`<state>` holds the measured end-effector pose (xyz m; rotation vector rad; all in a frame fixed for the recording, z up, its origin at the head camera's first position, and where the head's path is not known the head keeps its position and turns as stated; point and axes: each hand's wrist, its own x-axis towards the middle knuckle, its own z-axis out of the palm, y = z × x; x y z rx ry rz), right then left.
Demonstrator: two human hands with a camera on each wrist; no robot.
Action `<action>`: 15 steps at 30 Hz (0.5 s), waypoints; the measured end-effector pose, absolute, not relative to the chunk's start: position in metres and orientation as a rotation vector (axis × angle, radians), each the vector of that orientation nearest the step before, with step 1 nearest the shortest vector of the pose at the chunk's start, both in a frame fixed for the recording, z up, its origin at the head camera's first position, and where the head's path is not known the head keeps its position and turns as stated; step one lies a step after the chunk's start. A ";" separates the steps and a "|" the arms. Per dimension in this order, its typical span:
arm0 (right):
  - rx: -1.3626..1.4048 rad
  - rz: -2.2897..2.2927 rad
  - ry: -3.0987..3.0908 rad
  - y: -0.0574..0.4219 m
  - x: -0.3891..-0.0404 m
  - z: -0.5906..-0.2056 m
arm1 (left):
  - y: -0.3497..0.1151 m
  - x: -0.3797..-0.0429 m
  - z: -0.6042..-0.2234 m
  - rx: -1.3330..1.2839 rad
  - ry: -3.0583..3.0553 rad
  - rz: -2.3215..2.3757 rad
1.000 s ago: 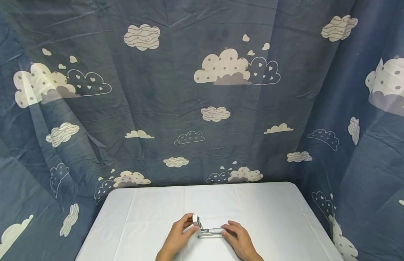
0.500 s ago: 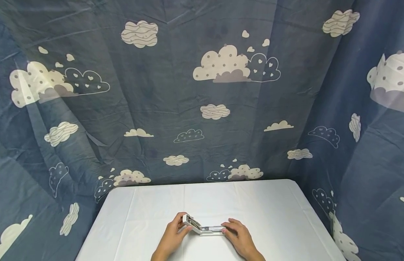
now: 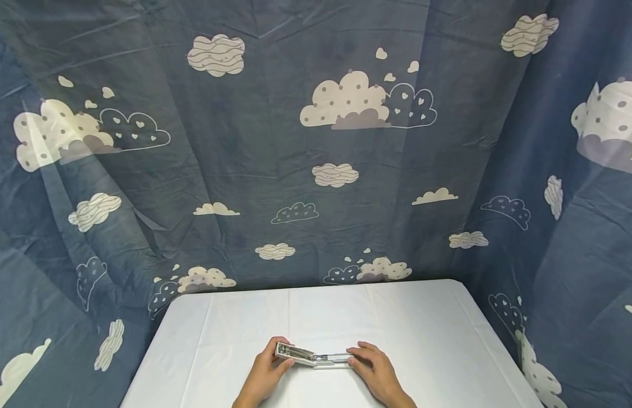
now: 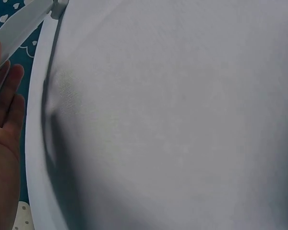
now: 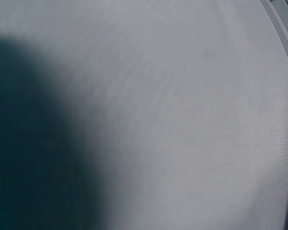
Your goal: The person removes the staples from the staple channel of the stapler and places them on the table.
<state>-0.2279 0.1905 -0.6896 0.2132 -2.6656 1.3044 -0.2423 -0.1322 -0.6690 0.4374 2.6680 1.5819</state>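
An opened stapler [image 3: 316, 360] held at both ends over the desk [image 3: 234, 323].
Head: the left hand [image 3: 264, 368] pinches its tilted top between thumb and fingers, the right hand [image 3: 377, 371] the base end; keeping the base steady and the hinge unforced seems best. Inner parts are too small to read. Left wrist: hand and stapler are cut off. Right wrist: mostly blur; finger state unreadable.

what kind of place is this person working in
Likely a curtained-off workspace or filming corner: dark blue cloud-print cloth hangs behind and on both sides, a white-covered table stands before it, and the left hand and right hand hold an open stapler-like tool.
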 end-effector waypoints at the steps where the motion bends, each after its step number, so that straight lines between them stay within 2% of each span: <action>1: 0.220 1.310 -2.664 0.190 -0.228 -0.690 | -0.133 -0.242 -0.670 0.431 2.675 1.577; 15: 0.248 1.315 -2.684 0.191 -0.229 -0.688 | -0.131 -0.245 -0.652 0.396 2.788 1.352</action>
